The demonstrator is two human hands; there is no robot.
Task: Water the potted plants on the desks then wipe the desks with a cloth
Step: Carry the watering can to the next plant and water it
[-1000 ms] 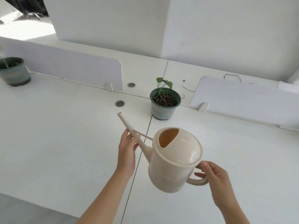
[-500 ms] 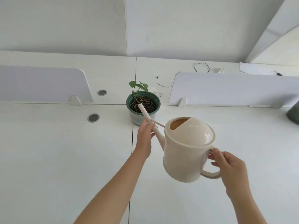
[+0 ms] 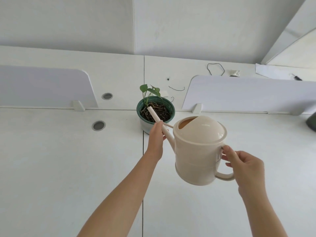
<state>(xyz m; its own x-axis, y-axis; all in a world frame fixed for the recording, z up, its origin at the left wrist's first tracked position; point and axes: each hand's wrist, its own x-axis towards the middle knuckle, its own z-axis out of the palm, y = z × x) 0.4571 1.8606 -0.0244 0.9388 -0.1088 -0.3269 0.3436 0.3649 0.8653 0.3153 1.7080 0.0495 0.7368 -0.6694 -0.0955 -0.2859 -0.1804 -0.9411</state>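
A cream watering can point(image 3: 198, 151) hangs above the white desk point(image 3: 68, 168). My right hand point(image 3: 244, 166) grips its loop handle. My left hand point(image 3: 156, 137) holds the long spout partway along. The spout's tip reaches over the soil of a small green-leaved plant in a green pot point(image 3: 169, 104), which stands at the seam between two desks. No water is visible at the tip. No cloth is in view.
Low white divider panels stand at the left point(image 3: 44, 86) and the right point(image 3: 248, 94) behind the pot. Two round cable grommets point(image 3: 98, 125) sit left of the pot. Black cord scraps point(image 3: 215, 69) lie on the far desk. A dark object point(image 3: 312, 121) shows at the right edge.
Both hands carried the can forward and right until the spout tip came over the pot's soil. The view swung right, so the other pot at far left left the frame.
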